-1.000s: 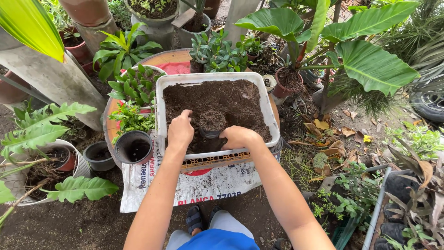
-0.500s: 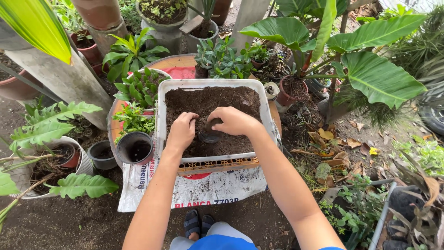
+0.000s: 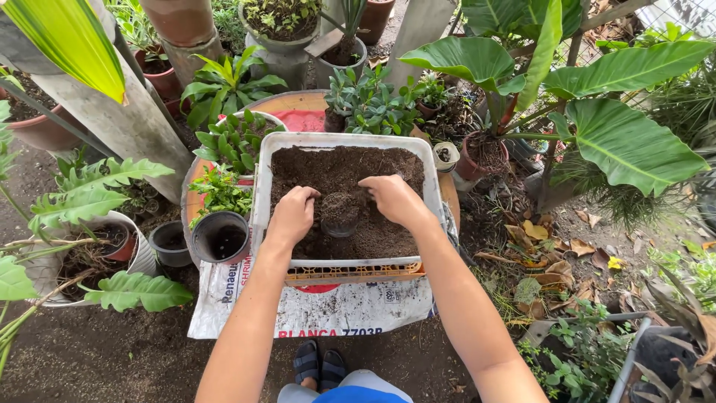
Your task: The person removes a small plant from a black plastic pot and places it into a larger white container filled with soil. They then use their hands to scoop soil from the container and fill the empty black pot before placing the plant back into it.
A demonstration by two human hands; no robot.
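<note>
A white plastic tub [image 3: 260, 186] full of dark soil stands in front of me on an orange crate [image 3: 350, 271]. In the soil sits a small black pot [image 3: 340, 215], itself heaped with soil. My left hand [image 3: 292, 215] is curled against the pot's left side, fingers dug into the soil. To the right of the pot lies my right hand [image 3: 393, 198], cupped on the soil surface with the fingers pointing toward the pot. The pot's lower part is buried.
An empty black pot [image 3: 220, 240] and a smaller grey pot [image 3: 171, 245] stand left of the tub. A white printed sack [image 3: 321, 307] lies under the crate. Potted plants crowd the left and back, and a large-leaved plant [image 3: 634, 145] spreads at right. My sandalled feet [image 3: 318, 366] are below.
My right hand was on the pot's side, then covered its top, and has now drawn off to the right, baring the heaped soil. The left hand stayed beside the pot.
</note>
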